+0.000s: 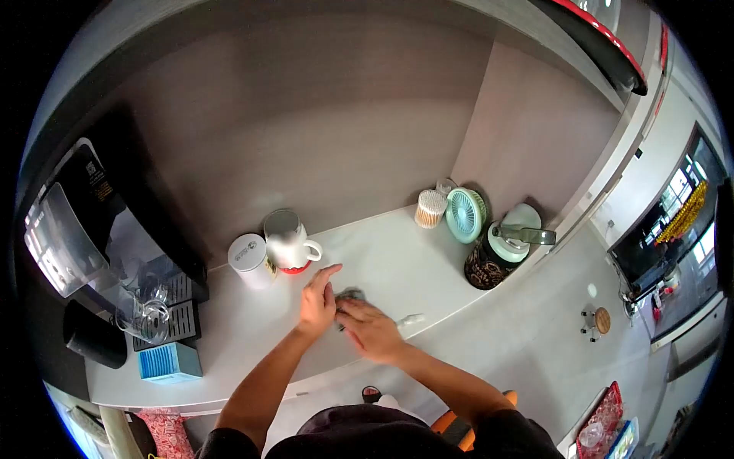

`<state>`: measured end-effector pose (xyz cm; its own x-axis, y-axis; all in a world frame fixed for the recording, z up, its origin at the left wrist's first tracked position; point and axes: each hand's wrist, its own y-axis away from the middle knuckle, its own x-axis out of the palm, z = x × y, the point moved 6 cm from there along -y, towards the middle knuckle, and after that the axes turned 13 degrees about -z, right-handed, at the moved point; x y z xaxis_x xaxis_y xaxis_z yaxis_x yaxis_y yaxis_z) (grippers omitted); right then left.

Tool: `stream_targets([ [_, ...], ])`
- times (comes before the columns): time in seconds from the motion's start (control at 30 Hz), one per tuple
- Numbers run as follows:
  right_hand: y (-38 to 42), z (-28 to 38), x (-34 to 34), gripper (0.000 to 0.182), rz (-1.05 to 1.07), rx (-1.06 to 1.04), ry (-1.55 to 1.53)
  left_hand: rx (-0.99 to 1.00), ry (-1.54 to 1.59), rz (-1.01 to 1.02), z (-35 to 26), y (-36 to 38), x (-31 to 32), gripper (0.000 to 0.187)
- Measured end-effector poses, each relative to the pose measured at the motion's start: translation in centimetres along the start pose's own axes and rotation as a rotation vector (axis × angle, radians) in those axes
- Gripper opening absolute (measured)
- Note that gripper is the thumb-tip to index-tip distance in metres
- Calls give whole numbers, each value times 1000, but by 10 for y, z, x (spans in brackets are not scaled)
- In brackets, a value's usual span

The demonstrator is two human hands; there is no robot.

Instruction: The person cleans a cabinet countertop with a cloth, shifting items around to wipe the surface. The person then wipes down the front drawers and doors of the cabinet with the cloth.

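My left hand is held edge-on over the white counter, fingers stretched out and pointing away from me. Close against it, my right hand curls its fingers over a small dark grey thing, which shows between the two hands. Most of that thing is covered, so I cannot tell its kind. Just right of my right hand lies a small white object. Beyond my left hand stand a white mug on a red base and a white lidded canister.
The counter carries a coffee-machine-like appliance, a black cup and a blue box at left. Cotton swabs, a green fan and a black patterned jug stand at right. A shelf overhangs above.
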<state>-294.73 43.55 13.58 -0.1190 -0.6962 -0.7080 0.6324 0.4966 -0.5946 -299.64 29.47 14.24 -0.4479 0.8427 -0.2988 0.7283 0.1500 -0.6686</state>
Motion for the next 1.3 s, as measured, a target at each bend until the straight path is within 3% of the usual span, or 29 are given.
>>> stream_targets([
  [0.07,2,-22,5,45,101,-113,-111,-31,22,1,5,-1,-3,49],
  [0.13,8,-87,-12,45,31,-57,180,-28,24,20,-2,0,-7,48],
  [0.2,9,-135,-79,43,-145,415,223,-81,40,46,-3,3,-7,48],
  [0.3,25,-108,-59,41,-411,332,602,-47,4,83,-8,11,1,47],
  [0.37,25,-71,-24,36,-332,258,203,-32,68,98,-17,10,17,46],
  [0.4,13,-41,-29,34,-286,119,142,-27,100,108,-22,10,26,46],
  [0.47,10,-55,-38,32,-270,113,84,-21,153,151,-39,7,53,43],
  [0.53,14,-69,-84,31,-406,191,112,-6,208,197,-65,0,80,43],
  [0.6,35,-83,-135,28,-583,298,58,-73,212,330,-74,-1,113,54],
  [0.67,94,-115,-173,20,-801,700,-49,-94,253,382,-75,-3,152,62],
  [0.7,119,-128,-190,32,-896,772,117,-122,285,409,-65,-2,176,72],
  [0.73,134,-138,-207,58,-919,846,212,-107,264,407,-64,-7,192,73],
  [0.8,139,-149,-221,79,-956,796,233,-79,215,397,-63,-21,227,75],
  [0.83,133,-156,-219,86,-932,749,168,-114,200,430,-64,-32,244,82],
  [0.93,113,-171,-203,112,-915,686,-4,13,109,252,-88,-61,259,93],
  [0.97,108,-175,-201,115,-949,653,-8,100,-7,294,-96,-73,262,104],
  [1.07,97,-174,-199,123,-1029,625,35,315,-299,356,-101,-104,280,105],
  [1.1,94,-172,-199,124,-1052,627,59,351,-252,329,-103,-112,281,104],
  [1.3,90,-175,-200,124,-1048,633,249,295,-124,433,-107,-138,289,90],
])
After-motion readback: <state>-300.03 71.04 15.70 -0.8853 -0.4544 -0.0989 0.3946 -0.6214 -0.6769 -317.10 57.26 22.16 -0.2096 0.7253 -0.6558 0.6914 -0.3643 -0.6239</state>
